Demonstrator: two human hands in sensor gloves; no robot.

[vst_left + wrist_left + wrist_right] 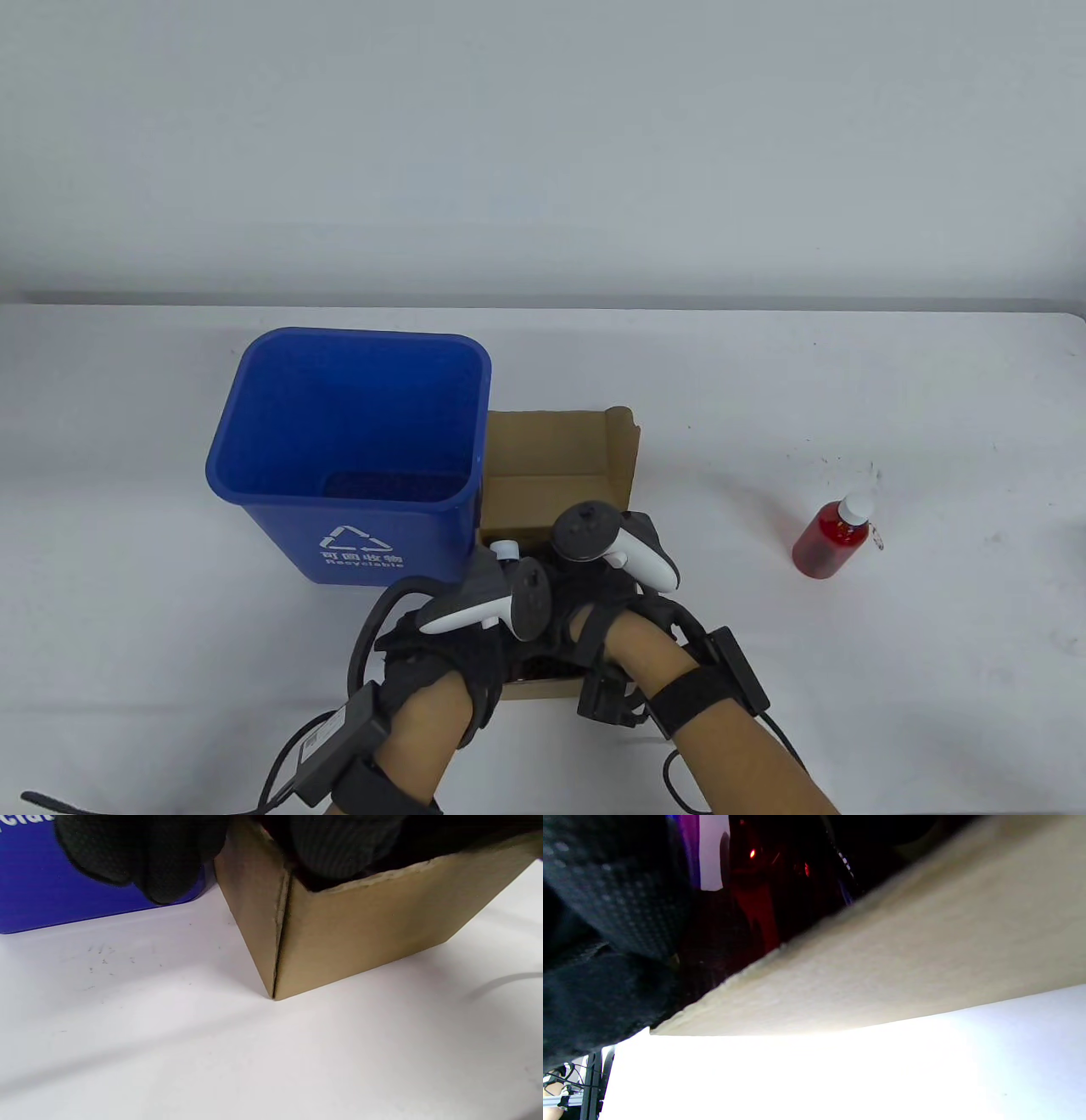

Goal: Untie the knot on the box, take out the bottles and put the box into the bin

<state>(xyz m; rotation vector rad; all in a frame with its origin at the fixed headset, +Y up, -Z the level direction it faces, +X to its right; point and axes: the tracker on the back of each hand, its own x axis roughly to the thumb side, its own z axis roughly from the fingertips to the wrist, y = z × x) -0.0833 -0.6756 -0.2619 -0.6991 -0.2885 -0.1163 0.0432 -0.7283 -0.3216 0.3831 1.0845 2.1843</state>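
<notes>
left hand [475, 620], right hand [611, 577]: in box [551, 458], grips hidden | outside bottle [836, 539]: cap toward far-right

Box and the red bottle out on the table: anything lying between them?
No. In the table view, the stretch between the box and the red bottle is bare white table, only faint specks near the bottle.

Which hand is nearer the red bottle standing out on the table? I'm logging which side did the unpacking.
Right. The right hand is over the open box, on the red bottle side; the left hand is further away, next to the bin.
</notes>
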